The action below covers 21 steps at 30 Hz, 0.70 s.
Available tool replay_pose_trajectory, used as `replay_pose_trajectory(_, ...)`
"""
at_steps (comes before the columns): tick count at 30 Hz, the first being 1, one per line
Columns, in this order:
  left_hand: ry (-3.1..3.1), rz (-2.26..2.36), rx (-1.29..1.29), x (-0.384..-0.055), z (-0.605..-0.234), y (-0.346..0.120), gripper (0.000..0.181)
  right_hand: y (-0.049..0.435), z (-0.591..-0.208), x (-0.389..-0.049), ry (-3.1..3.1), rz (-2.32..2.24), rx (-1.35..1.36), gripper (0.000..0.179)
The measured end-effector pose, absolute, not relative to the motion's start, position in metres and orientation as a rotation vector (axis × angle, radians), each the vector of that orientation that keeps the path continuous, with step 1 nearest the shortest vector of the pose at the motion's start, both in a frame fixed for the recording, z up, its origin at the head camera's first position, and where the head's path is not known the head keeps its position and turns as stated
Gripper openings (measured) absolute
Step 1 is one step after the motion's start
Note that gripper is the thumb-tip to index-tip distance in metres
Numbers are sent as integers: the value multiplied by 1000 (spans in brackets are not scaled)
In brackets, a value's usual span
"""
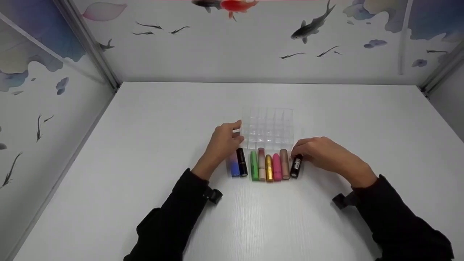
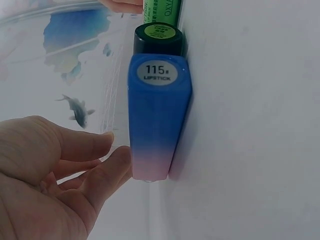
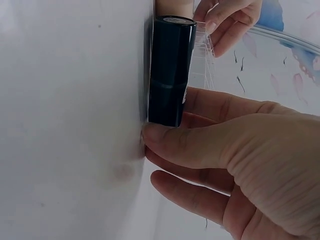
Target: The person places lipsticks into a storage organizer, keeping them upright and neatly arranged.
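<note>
Left hand (image 1: 223, 143): fingers relaxed, touching clear organizer (image 1: 269, 127) at its left wall; holds nothing.
Blue-pink lipstick (image 1: 234, 165): leftmost, before organizer's left corner.
Row: black (image 1: 241, 162), green (image 1: 254, 165), pale pink, gold, pink, brown tubes.
Right hand (image 1: 324, 154): pinches black lipstick (image 1: 296, 166), row's right end.
Unclear: organizer cells.

The person is wearing long black sleeves, the left sleeve (image 1: 174, 221) and the right sleeve (image 1: 402, 221) both reaching down to the wrists. Each cuff is carrying a small black clip-like mount, one (image 1: 214, 195) on the left wrist and one (image 1: 342, 200) on the right. The left hand (image 1: 223, 143) and right hand (image 1: 322, 154) are showing bare, with short, unpainted nails.
</note>
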State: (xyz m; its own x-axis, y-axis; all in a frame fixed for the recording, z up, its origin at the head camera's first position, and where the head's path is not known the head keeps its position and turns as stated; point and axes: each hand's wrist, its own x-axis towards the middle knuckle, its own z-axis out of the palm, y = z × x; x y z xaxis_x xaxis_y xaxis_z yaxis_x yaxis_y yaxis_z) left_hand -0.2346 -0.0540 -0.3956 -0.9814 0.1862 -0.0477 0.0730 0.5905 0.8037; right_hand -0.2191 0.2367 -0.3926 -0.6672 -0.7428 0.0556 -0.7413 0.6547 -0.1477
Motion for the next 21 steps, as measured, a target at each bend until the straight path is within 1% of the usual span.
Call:
replay_pose_trajectory(5, 2698, 1347, 223, -235, -396, -55, 53, 240, -391, -220, 2844, -266, -1305, 31)
replay_pose_trajectory(13, 2690, 1348, 221, -235, -397, -55, 56, 242, -382, -218, 2901, -305, -1242, 31)
replay_pose_trajectory(17, 2692, 1365, 229, -236, -396, -56, 56, 243, -377, -218, 2957, -377, -1285, 33)
replay_pose_trajectory(21, 2775, 1248, 244, -234, -391, -55, 57, 245, -374, -218, 3019, -442, -1333, 33)
